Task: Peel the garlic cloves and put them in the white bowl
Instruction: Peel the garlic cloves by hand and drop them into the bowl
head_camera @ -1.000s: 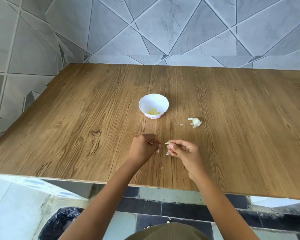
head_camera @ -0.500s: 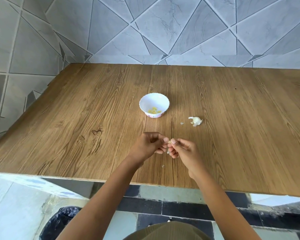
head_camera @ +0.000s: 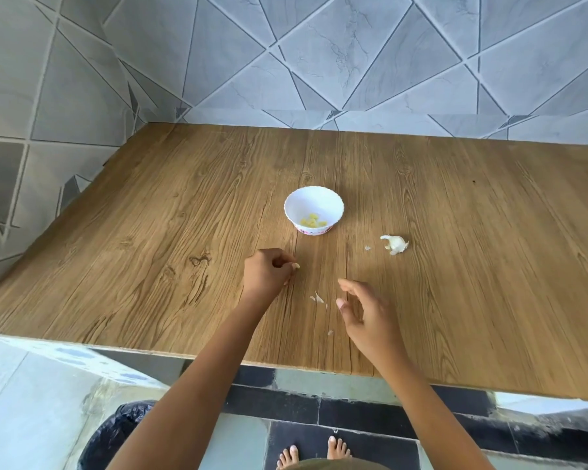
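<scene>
Spanning wall to near edge, the wooden table [head_camera: 150, 252] carries the white bowl [head_camera: 333, 206] mid-board, well apart from every edge. Nearer the person, the left hand [head_camera: 269, 273] pinches a garlic clove [head_camera: 296, 265]; the right hand [head_camera: 365, 315], slack and spread, holds nothing beside skin scraps [head_camera: 318, 297].

Wood-grain tabletop [head_camera: 455, 266], matt brown, smooth laminate look. White bowl [head_camera: 314, 205] glossy, looks ceramic or plastic, scalloped rim. Wall tiles [head_camera: 353, 45] grey, marbled, slight sheen. Garlic skin flakes [head_camera: 318, 297] papery, thin. Black bin bag [head_camera: 116, 432] shiny plastic.
</scene>
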Demonstrator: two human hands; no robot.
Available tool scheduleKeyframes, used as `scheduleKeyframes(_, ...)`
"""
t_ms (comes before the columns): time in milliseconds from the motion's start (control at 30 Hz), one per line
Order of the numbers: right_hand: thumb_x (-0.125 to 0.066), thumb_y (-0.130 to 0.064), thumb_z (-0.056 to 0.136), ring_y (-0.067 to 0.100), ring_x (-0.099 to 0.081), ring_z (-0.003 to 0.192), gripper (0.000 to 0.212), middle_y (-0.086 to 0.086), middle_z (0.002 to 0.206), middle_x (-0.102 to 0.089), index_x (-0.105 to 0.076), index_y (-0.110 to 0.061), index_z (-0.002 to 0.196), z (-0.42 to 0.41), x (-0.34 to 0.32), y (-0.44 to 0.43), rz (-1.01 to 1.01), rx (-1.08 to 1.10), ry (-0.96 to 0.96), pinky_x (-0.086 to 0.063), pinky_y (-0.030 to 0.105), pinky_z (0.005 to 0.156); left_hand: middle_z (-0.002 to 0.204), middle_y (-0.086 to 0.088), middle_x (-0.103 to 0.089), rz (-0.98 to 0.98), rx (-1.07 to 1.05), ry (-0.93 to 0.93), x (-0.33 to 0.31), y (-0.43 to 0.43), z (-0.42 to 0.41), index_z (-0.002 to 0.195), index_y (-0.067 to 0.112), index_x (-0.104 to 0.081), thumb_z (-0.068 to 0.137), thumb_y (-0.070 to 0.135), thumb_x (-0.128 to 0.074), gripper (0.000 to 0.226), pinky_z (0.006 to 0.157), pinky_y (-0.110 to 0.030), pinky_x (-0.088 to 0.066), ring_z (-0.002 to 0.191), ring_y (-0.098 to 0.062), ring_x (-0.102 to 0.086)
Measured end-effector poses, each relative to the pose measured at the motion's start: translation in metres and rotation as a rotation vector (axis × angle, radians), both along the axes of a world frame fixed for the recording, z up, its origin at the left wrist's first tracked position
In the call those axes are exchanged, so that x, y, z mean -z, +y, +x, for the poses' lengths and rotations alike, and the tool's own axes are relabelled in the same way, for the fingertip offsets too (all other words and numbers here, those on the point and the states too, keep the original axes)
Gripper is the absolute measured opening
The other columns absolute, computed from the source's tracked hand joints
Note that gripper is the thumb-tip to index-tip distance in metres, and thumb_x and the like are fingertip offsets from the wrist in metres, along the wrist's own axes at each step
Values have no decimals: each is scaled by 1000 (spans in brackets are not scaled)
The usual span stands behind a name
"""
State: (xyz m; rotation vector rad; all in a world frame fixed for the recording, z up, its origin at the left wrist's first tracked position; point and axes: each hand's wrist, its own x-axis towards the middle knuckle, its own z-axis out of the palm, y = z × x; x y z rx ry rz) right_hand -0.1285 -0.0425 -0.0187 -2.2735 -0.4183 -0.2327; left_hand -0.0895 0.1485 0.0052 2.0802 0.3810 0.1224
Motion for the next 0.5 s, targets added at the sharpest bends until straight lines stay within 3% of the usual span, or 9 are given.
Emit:
scheduleKeyframes(67,-63,-12,89,14,-58,106,33,2,113,-65,-60,-10,121,-3,-1,0,-15,17,24,-47,29,93,59,9,-59,76,36,-14,0,0,1,76,14,-71,78,8,-72,6,66,-28,-51,58,-11,-55)
scheduleKeyframes(200,-60,-21,91,13,-55,110,38,1,120,-61,-55,-12,127,-10,-9,-4,-90,64,69,-35,17,91,73,6,-63,201,44,-67,1,3,1,87,11,-74,79,7,-68,11,62,-11,-44,68,-10,-58)
scheduleKeyframes(267,-60,-28,90,16,-53,115,45,2,125,-56,-51,-12,132,-13,-11,-7,-170,87,106,-37,20,95,74,7,-63,226,44,-126,-1,4,-3,89,11,-74,79,6,-68,13,60,-4,-38,66,-6,-56)
scheduleKeyframes(400,-64,-53,78,21,-42,129,76,6,139,-42,-41,-15,140,-16,-12,-5,-291,87,352,-40,41,105,71,11,-58,191,113,-160,-4,3,-17,87,12,-73,78,7,-71,10,59,-1,-38,62,2,-52)
scheduleKeyframes(500,-72,-48,73,17,-46,120,74,2,127,-46,-47,-13,133,-14,-15,3,-289,39,370,-41,33,101,72,13,-57,173,130,-157,-2,4,-26,88,12,-73,77,7,-72,12,59,-1,-37,61,1,-52)
